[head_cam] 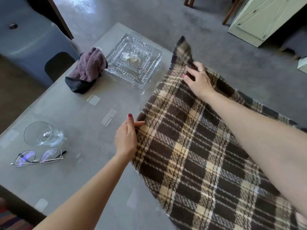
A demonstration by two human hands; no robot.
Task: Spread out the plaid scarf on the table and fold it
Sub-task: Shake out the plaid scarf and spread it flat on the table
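Left hand [126, 138] pinches the left edge of the plaid scarf [191, 146]; right hand [198, 78] grips its far, raised corner. Scarf lies spread over the tabletop's [74, 117] right side, overhanging the far edge.

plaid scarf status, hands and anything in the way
Left hand pinching brown-and-cream plaid scarf edge; right hand gripping raised far corner. Scarf mostly flat on grey table. Square glass dish nearby, apart.

We see the plaid scarf [196, 146], brown, cream and grey checks, lying mostly flat from five o'clock toward one o'clock across the table [79, 123], its far corner lifted and crumpled at one o'clock.
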